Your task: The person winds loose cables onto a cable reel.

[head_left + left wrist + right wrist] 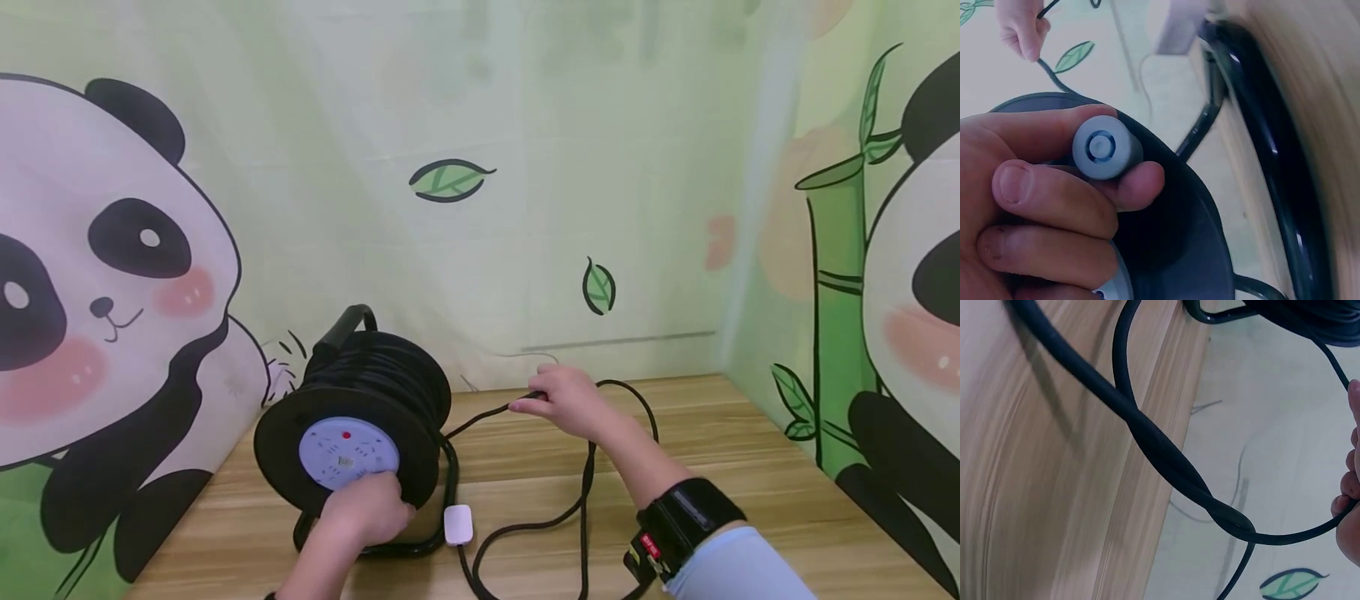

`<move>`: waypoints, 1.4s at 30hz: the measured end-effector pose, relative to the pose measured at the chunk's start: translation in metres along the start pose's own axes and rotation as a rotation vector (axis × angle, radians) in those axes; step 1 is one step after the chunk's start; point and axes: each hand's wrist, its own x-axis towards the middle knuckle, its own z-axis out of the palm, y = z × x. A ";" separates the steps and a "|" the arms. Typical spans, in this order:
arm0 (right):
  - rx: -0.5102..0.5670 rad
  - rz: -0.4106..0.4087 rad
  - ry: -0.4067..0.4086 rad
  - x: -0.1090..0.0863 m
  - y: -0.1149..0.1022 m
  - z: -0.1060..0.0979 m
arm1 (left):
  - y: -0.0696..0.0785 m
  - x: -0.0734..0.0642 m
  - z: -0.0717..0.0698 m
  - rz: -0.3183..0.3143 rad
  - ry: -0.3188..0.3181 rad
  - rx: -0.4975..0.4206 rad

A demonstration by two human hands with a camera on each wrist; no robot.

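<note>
A black cable reel (345, 402) stands at the left of the table, its pale blue socket panel (348, 450) facing me. At the lower edge of that panel is my left hand (371, 508). In the left wrist view its thumb and fingers grip a round grey crank knob (1100, 149). My right hand (566, 400) holds the black cable (487, 414) to the right of the reel, where it runs off the drum. Beyond this hand the cable loops down onto the table. Two strands twist around each other in the right wrist view (1166, 459).
A white plug (458, 525) lies beside the reel's black tubular stand (405, 548). Loose cable loops cover the front middle of the wooden table (712, 442). Behind it hangs a printed panda backdrop (525, 208). A black wrist strap (693, 517) sits on the right forearm.
</note>
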 end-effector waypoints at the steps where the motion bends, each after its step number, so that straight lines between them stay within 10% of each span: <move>1: -0.001 0.001 0.005 0.002 -0.002 0.002 | -0.003 0.000 0.001 0.002 -0.008 0.002; 26: 0.022 0.068 -0.001 0.029 -0.035 0.037 | -0.039 -0.002 -0.002 -0.031 -0.063 0.080; 42: -0.001 0.055 -0.035 0.029 -0.043 0.050 | -0.064 -0.010 -0.006 -0.044 -0.163 -0.082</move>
